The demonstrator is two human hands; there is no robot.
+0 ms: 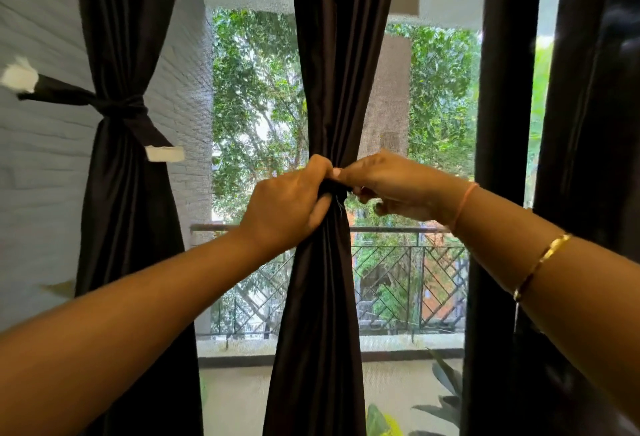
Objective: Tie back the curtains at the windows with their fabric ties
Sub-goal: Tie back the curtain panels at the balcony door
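**Dark cloth bunched in both hands at the middle curtain**

Grey brick wall (41,158) fills the far left. Against it hangs the left curtain (128,193), already cinched at its waist by a knotted left tie (121,108). That tie's two white-tipped ends stick out, one towards the wall and one towards the glass. The curtain's top and hem are cut off by the frame.

Next comes the window, where trees and a balcony railing (398,280) are seen softly through a mesh.

The middle curtain (332,72) hangs in front of the glass and is pinched to a narrow waist. The left hand (291,203) grips that waist, its fingers curled round the gathered cloth with their tips hidden behind it. Just beside it, almost touching, the right hand (388,183) has its fingers curled together. They pinch a small dark bunch that appears to be the tie (337,190), with a loose thread dangling below. Tie and curtain are the same dark shade, so where one ends is hard to tell, and any knot is covered by the hands.

The right wrist wears a thread band (464,203), with a gold bangle (540,262) lower on the forearm.

A dark frame post (498,124) follows. The right curtain (588,158) is blurred and cut off at the edge.
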